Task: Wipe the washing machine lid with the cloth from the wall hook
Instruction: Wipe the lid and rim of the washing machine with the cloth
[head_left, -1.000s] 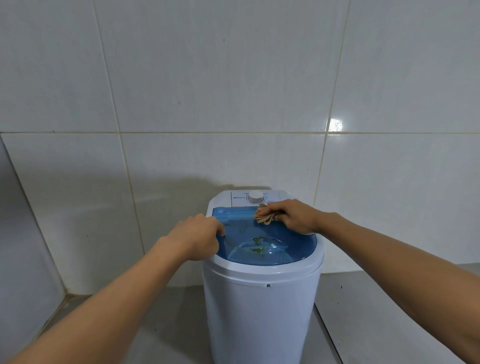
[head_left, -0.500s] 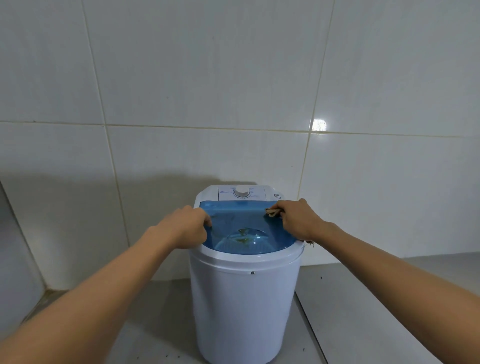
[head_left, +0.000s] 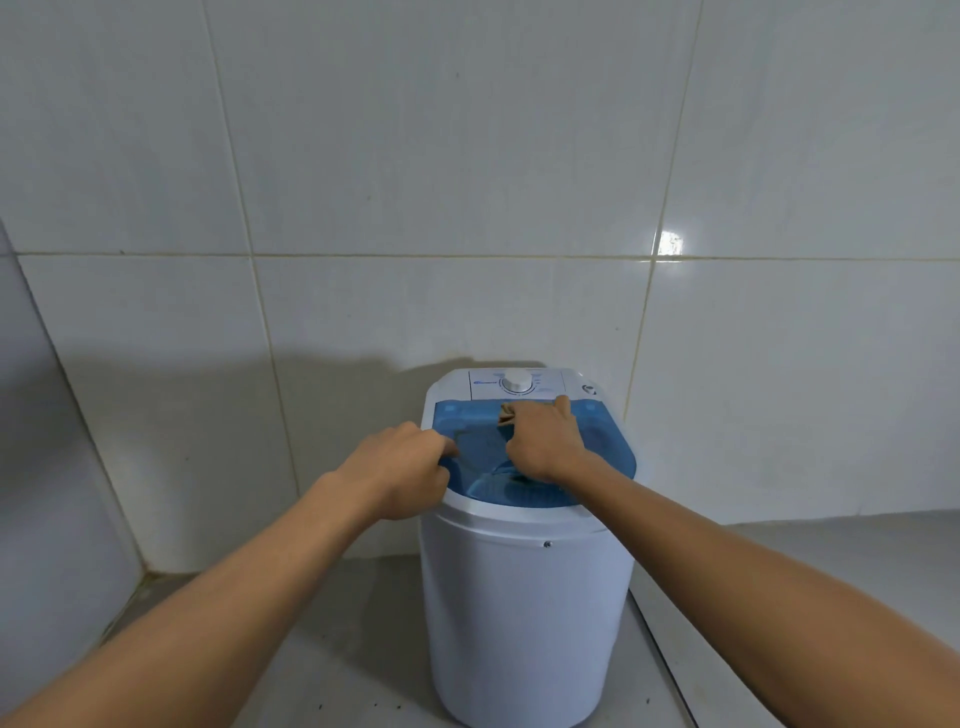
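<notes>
A small white washing machine (head_left: 524, 623) stands against the tiled wall, topped by a translucent blue lid (head_left: 602, 447). My right hand (head_left: 543, 441) lies on the middle of the lid, pressing a small tan cloth (head_left: 506, 413) against it; only a bunched corner of the cloth shows past the fingers. My left hand (head_left: 400, 467) grips the lid's left rim with curled fingers. A white dial (head_left: 517, 382) sits on the control panel behind the lid.
White tiled walls (head_left: 467, 182) close in behind and at the left, meeting in a corner. The grey floor (head_left: 332, 649) surrounds the machine, with a raised step (head_left: 779, 571) at the right.
My right hand with the cloth has slid from the lid's right rear edge to its middle. The left hand stays on the left rim. The view has shifted slightly.
</notes>
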